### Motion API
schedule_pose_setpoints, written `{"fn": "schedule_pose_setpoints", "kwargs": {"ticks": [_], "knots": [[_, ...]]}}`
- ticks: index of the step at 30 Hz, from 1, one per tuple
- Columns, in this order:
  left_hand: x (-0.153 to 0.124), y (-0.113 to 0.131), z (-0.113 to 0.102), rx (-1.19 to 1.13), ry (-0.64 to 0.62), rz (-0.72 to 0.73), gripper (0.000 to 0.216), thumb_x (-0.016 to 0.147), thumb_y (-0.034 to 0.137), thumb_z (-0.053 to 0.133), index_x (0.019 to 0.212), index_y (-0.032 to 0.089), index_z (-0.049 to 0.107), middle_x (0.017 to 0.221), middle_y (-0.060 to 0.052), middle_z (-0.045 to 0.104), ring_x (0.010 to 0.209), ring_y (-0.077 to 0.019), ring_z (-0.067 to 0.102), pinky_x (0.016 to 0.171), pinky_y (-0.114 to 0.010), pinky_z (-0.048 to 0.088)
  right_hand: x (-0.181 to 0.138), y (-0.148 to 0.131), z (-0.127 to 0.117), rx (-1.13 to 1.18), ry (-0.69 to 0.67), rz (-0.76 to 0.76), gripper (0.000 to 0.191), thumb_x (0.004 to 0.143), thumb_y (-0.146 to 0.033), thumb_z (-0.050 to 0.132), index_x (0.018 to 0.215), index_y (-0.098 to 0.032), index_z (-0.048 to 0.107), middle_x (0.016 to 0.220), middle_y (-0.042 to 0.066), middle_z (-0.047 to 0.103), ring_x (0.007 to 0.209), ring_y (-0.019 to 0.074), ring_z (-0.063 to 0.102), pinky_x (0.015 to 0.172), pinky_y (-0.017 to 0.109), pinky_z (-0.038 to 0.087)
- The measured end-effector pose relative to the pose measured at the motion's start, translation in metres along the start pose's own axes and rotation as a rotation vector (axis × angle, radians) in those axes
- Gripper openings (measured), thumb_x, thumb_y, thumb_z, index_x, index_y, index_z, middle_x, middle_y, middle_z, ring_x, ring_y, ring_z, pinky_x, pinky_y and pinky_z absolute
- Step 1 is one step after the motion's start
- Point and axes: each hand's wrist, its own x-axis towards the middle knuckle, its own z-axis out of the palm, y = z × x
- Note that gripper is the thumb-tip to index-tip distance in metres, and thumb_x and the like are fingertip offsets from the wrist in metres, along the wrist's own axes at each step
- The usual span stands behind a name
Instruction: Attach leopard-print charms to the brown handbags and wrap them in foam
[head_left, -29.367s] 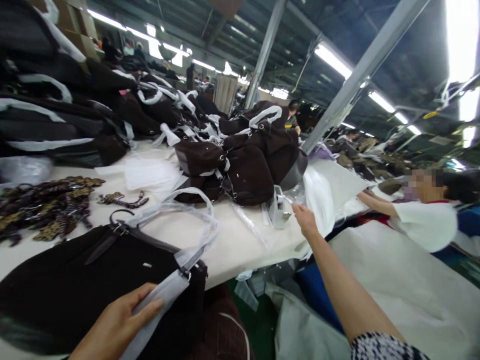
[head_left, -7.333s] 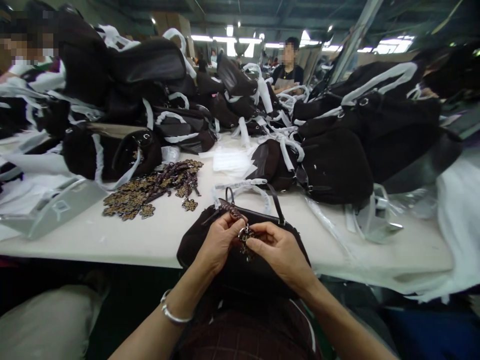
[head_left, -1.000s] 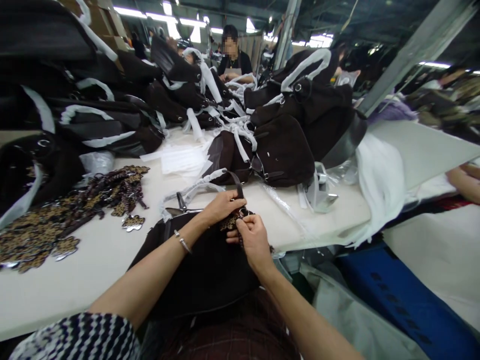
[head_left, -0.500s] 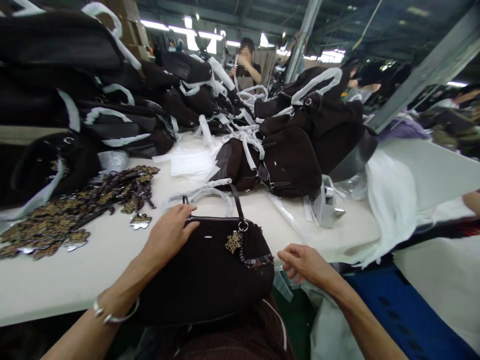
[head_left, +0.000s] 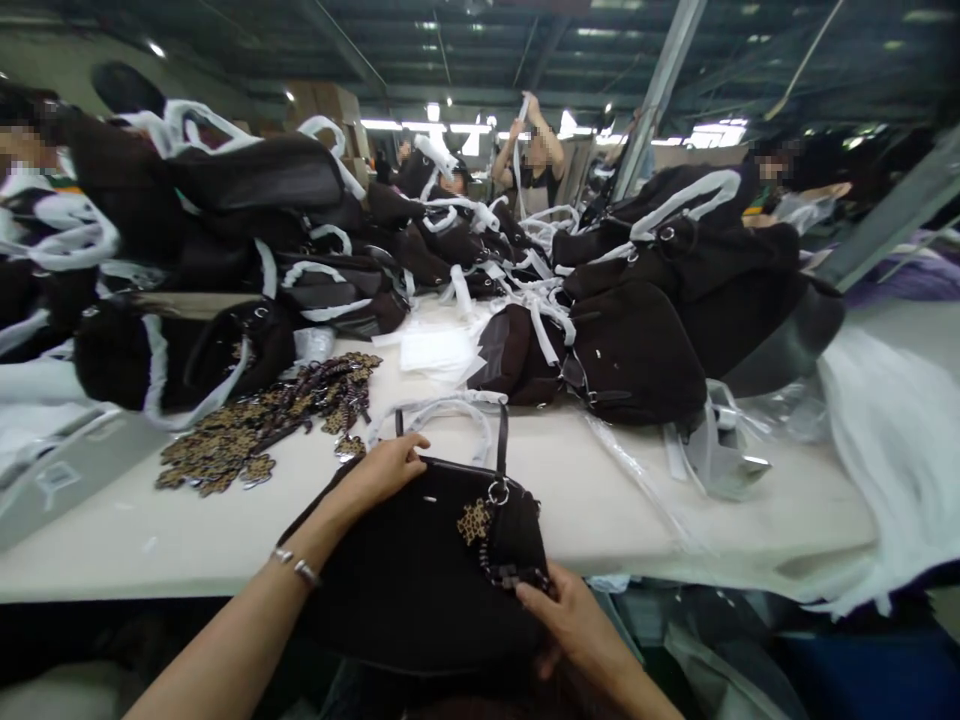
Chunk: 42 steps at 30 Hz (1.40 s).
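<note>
A dark handbag [head_left: 420, 570] is tilted against the table's front edge, its wrapped handle [head_left: 442, 408] standing up behind it. My left hand [head_left: 384, 472] is closed over the bag's top edge. With thumb in front and fingers behind, my right hand [head_left: 574, 612] grips the bag's right side, close to the end of the charm's strap. The leopard-print charm [head_left: 474, 522] hangs from a metal ring [head_left: 498, 491] on the bag's front. To the left lies a heap of similar leopard-print charms [head_left: 247, 435] with striped cords.
Dark bags with white-wrapped handles are piled at the left [head_left: 255, 180] and right [head_left: 637, 350]. White sheets [head_left: 439, 352] lie between them on the pale table [head_left: 420, 300]. White wrapping [head_left: 885, 450] drapes over the right edge. Other people, one with raised arms [head_left: 531, 150], are behind the piles.
My right hand has moved from beside the bag onto its right side and closed on it. My left hand stays on the top edge. The view has swung left.
</note>
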Motion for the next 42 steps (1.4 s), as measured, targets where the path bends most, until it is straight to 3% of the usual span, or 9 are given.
{"fn": "schedule_pose_setpoints", "kwargs": {"ticks": [4, 7, 10, 12, 15, 23, 30, 35, 42], "knots": [[-0.020, 0.021, 0.006, 0.095, 0.099, 0.094, 0.031, 0.087, 0.028, 0.051, 0.112, 0.018, 0.066, 0.102, -0.010, 0.072, 0.094, -0.0269, 0.067, 0.086, -0.037, 0.047, -0.010, -0.020, -0.038, -0.168, 0.038, 0.020, 0.040, 0.081, -0.056, 0.059, 0.092, -0.017, 0.062, 0.069, 0.003, 0.066, 0.046, 0.0166, 0.062, 0.040, 0.026, 0.048], [-0.043, 0.042, 0.014, 0.048, 0.177, 0.171, 0.026, 0.091, 0.030, 0.051, 0.111, 0.021, 0.065, 0.109, -0.007, 0.070, 0.099, -0.0250, 0.065, 0.091, -0.036, 0.047, -0.015, -0.047, -0.091, -0.460, 0.436, -0.124, 0.035, 0.085, -0.051, 0.053, 0.077, -0.018, 0.064, 0.064, 0.003, 0.065, 0.054, 0.0179, 0.062, 0.054, 0.030, 0.050], [-0.063, 0.061, 0.028, -0.086, 0.175, 0.226, 0.022, 0.093, 0.032, 0.051, 0.109, 0.024, 0.065, 0.110, -0.003, 0.070, 0.101, -0.0215, 0.065, 0.092, -0.033, 0.047, -0.013, -0.059, -0.141, -0.882, 0.793, -0.273, 0.029, 0.086, -0.041, 0.054, 0.091, -0.018, 0.069, 0.088, 0.009, 0.072, 0.079, 0.0218, 0.066, 0.080, 0.035, 0.049], [-0.073, 0.072, 0.040, -0.157, 0.133, 0.263, 0.021, 0.095, 0.033, 0.049, 0.108, 0.025, 0.064, 0.108, -0.002, 0.070, 0.101, -0.0195, 0.065, 0.091, -0.031, 0.047, -0.006, -0.056, -0.164, -1.072, 0.839, -0.205, 0.028, 0.083, -0.033, 0.058, 0.102, -0.015, 0.069, 0.104, 0.013, 0.071, 0.088, 0.0238, 0.065, 0.088, 0.036, 0.045], [-0.079, 0.086, 0.054, -0.187, 0.071, 0.314, 0.020, 0.097, 0.030, 0.048, 0.108, 0.025, 0.064, 0.107, -0.001, 0.069, 0.100, -0.0183, 0.064, 0.090, -0.030, 0.048, 0.004, -0.044, -0.182, -1.128, 0.774, -0.030, 0.017, 0.080, -0.020, 0.059, 0.088, -0.015, 0.073, 0.093, 0.014, 0.073, 0.085, 0.0246, 0.066, 0.081, 0.033, 0.044], [-0.041, 0.159, 0.069, -0.066, -0.086, 0.564, 0.022, 0.096, 0.024, 0.048, 0.109, 0.022, 0.066, 0.109, -0.003, 0.069, 0.102, -0.0211, 0.065, 0.093, -0.034, 0.049, -0.006, -0.042, -0.200, -0.841, 0.757, -0.045, 0.016, 0.079, -0.027, 0.060, 0.073, -0.019, 0.073, 0.072, 0.005, 0.072, 0.067, 0.0179, 0.064, 0.069, 0.029, 0.043], [0.039, 0.230, 0.158, 0.152, -0.126, 0.770, 0.051, 0.086, 0.011, 0.055, 0.135, 0.018, 0.047, 0.134, -0.011, 0.054, 0.120, -0.0242, 0.056, 0.098, -0.035, 0.049, -0.013, -0.059, -0.194, -0.358, 0.675, -0.142, 0.030, 0.075, -0.040, 0.059, 0.089, -0.015, 0.068, 0.069, 0.005, 0.070, 0.054, 0.0138, 0.058, 0.050, 0.025, 0.040], [0.079, 0.235, 0.207, 0.250, -0.176, 0.727, 0.024, 0.093, 0.018, 0.048, 0.111, 0.012, 0.063, 0.112, -0.015, 0.063, 0.106, -0.0263, 0.062, 0.090, -0.038, 0.053, -0.021, -0.066, -0.195, -0.077, 0.651, -0.263, 0.037, 0.068, -0.036, 0.068, 0.097, -0.014, 0.067, 0.071, 0.006, 0.072, 0.067, 0.0141, 0.060, 0.056, 0.023, 0.040], [0.086, 0.232, 0.229, 0.274, -0.208, 0.682, 0.030, 0.093, 0.012, 0.038, 0.102, 0.008, 0.067, 0.113, -0.019, 0.066, 0.109, -0.0295, 0.061, 0.092, -0.042, 0.051, -0.067, -0.089, -0.194, 0.322, 0.580, -0.398, 0.033, 0.062, -0.030, 0.074, 0.089, -0.021, 0.057, 0.056, -0.009, 0.051, 0.040, 0.0036, 0.030, 0.040, 0.018, 0.020]]}}
